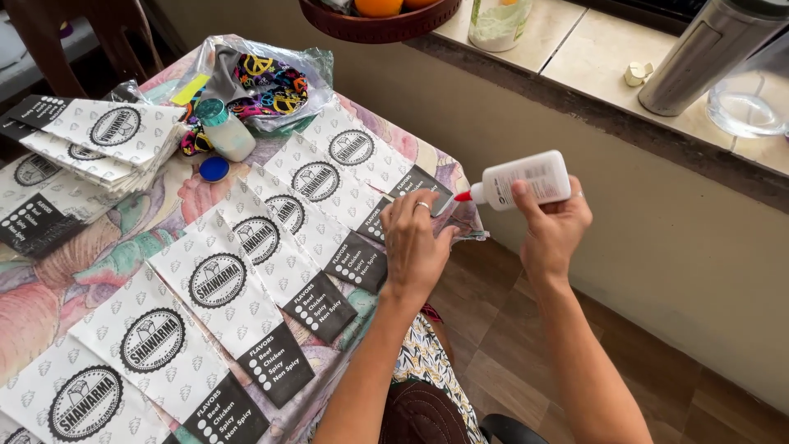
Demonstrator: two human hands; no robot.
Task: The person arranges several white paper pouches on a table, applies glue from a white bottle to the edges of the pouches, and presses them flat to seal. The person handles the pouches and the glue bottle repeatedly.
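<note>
- A row of overlapping printed paper wrappers (pixel 246 279) runs along the table's near edge, over a flowered tablecloth (pixel 107 255).
- The left hand (pixel 415 238), ring on one finger, presses flat on the farthest wrapper at the table's right corner, fingers spread, grasping nothing.
- The right hand (pixel 552 226) is clenched around a white glue bottle (pixel 526 179), its red nozzle aimed at that wrapper's edge, just beside the left fingertips.
- A stack of wrappers (pixel 99 140) lies at the left edge.
- A small open bottle (pixel 223 130) and its blue cap (pixel 214 168) sit near a plastic bag of colourful fabric (pixel 263 82) at the far edge.
</note>
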